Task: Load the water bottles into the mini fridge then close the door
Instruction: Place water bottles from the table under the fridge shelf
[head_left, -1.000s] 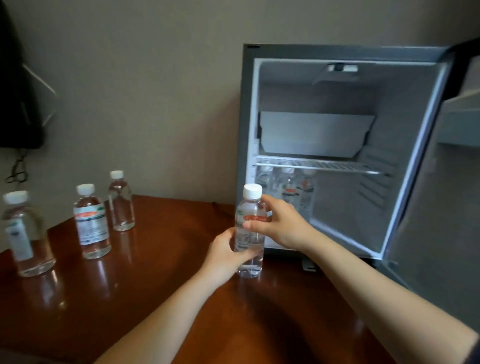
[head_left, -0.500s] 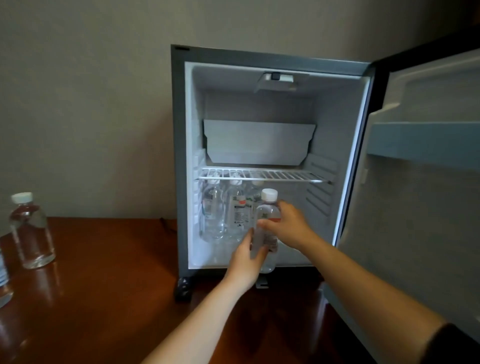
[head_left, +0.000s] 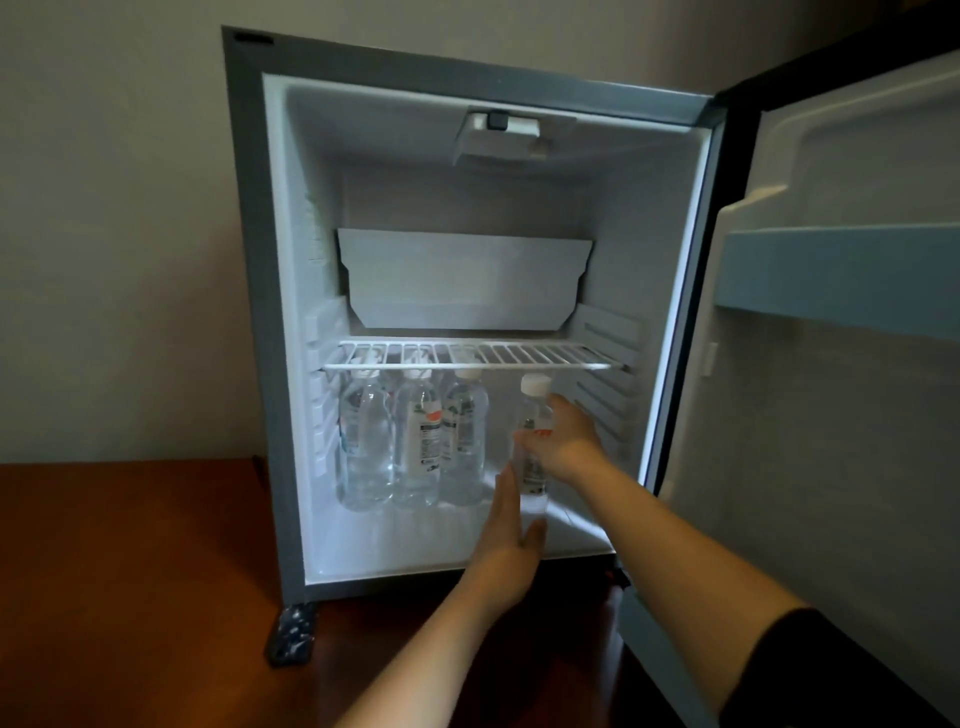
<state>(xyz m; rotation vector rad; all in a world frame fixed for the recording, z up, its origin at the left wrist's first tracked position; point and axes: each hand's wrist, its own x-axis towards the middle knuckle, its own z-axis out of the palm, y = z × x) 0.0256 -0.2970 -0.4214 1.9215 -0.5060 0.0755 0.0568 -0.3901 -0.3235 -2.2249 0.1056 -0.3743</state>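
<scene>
The mini fridge (head_left: 254, 322) stands on the brown table with its door (head_left: 841, 415) swung wide to the right. Three clear water bottles (head_left: 415, 447) stand in a row on the fridge floor, under the wire shelf (head_left: 467, 358). A fourth water bottle (head_left: 535, 415) with a white cap is upright inside the lower compartment, to their right. My right hand (head_left: 563, 441) grips its middle. My left hand (head_left: 511, 540) has straight fingers lying against the bottle's lower left side and base.
A white panel (head_left: 462, 280) fills the back of the fridge above the shelf. The door carries a blue-grey rack (head_left: 836, 275). The brown table (head_left: 130, 597) stretches to the left and front. A grey wall (head_left: 104, 234) stands behind.
The bottle has gone from the table in front of the fridge into the lower compartment, both hands moving in with it. The view turned right and closer, so the bottles on the table left the frame.
</scene>
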